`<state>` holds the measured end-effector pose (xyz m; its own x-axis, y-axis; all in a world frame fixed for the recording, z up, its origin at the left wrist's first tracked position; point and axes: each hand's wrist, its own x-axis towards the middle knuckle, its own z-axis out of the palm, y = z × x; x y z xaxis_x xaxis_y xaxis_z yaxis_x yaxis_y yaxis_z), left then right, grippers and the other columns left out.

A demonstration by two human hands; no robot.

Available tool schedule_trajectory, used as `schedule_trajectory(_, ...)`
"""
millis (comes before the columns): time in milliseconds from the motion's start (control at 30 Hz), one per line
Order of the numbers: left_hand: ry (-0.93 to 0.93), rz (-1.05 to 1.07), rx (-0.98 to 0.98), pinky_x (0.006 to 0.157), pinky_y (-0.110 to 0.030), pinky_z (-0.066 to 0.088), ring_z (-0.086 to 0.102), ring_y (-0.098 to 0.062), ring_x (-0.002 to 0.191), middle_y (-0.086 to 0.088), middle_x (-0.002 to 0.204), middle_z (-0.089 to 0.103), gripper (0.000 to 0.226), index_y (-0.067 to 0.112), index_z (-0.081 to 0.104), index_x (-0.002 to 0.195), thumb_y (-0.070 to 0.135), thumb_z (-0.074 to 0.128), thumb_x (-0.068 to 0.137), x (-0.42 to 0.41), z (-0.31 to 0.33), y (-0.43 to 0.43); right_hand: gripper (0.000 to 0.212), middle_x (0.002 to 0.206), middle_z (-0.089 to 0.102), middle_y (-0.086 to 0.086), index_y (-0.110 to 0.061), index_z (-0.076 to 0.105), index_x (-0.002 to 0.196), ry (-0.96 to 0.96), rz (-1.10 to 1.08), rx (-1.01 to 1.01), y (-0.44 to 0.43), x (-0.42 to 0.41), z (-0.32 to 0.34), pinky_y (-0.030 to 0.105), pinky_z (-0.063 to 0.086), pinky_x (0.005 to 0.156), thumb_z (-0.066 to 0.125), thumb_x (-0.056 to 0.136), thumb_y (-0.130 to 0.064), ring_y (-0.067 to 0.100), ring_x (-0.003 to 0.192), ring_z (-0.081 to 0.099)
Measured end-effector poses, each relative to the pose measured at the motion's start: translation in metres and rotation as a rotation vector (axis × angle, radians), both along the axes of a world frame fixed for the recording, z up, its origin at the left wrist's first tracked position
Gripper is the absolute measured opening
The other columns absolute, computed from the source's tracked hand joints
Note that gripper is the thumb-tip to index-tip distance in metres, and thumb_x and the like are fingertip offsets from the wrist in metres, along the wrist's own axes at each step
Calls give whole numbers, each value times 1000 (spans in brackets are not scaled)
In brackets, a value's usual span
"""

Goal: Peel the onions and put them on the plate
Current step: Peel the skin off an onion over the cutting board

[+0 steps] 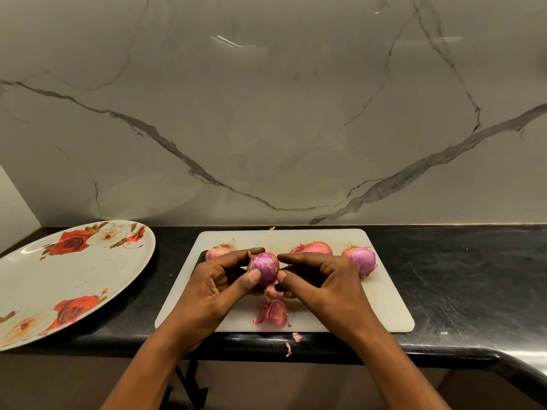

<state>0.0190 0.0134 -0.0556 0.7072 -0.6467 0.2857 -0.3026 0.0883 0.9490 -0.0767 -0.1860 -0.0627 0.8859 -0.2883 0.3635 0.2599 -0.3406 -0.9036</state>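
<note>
Above the middle of the cutting board (pixel 381 303), the onion (pixel 264 269) sits roughly upright, brown tip tilted left, glossy purple-pink and mostly bare. The left hand (pixel 225 279) grips it with curled fingers. The right hand (pixel 319 279) pinches its right side. Three other onions (pixel 312 248) line the board's far edge, and peel scraps (pixel 272 313) lie near its front edge. The plate (pixel 44 279) lies left of the board, apart from it.

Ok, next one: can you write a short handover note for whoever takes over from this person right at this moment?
Left hand grips the held onion above the cutting board; right hand pinches its side.
Three other onions lie along the board's far side, not fully peeled. Loose peel lies nearer. The plate, to the left, holds no onion.
Done: held onion largely bare.
Left: finish it, peel three, plate all four.
</note>
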Motion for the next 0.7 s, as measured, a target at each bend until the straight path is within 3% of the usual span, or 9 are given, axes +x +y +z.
schedule_trajectory(267,-106,27,95,92,-22,59,71,-12,119,18,127,73,45,26,63,137,24,69,93,-1,0,1,29,100,82,-8,-21,81,116,-7,-10,-30,3,0,3,35,66,82,80,90,-34,9,92,79)
schedule_trajectory(400,-135,35,107,92,-20,59,70,-8,120,22,127,72,45,26,64,136,24,70,92,-2,1,1,24,96,82,-9,-22,82,113,13,14,0,2,-1,5,34,67,80,80,90,-29,11,89,80)
schedule_trajectory(600,-68,11,83,97,-30,60,70,-16,122,13,131,73,45,23,65,138,23,68,93,1,0,3,22,93,83,-3,-25,81,108,0,39,57,1,-2,7,31,66,76,75,95,-9,16,85,81)
schedule_trajectory(700,-76,11,81,96,-31,61,70,-16,122,15,132,72,47,23,64,139,24,69,92,1,0,1,21,93,83,-3,-28,80,108,-17,37,49,4,-2,8,31,66,75,75,95,-11,16,86,81)
